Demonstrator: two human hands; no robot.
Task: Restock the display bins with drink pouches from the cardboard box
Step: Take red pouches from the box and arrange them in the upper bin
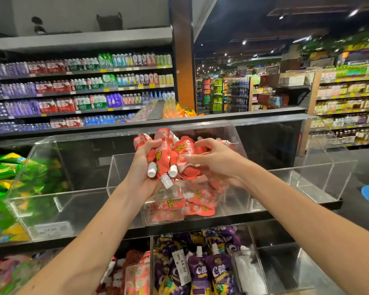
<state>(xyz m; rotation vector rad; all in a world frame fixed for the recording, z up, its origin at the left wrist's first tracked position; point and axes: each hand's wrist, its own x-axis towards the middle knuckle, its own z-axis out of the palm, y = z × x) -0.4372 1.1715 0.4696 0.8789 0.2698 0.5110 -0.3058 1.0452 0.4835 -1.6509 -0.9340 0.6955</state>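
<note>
Running off the bottom edge, purple pouches, at centre left hand and right hand both clamped on bunched red pouches, labels half hidden, over a clear bin, blurred bottle shelves upper left.

Both bare forearms reach forward from the lower corners and converge at mid-frame; the left hand curls its fingers tight round a bunch of pouches, wrist bent back; the right hand, palm down, clutches the same bunch with curled fingers.
</note>
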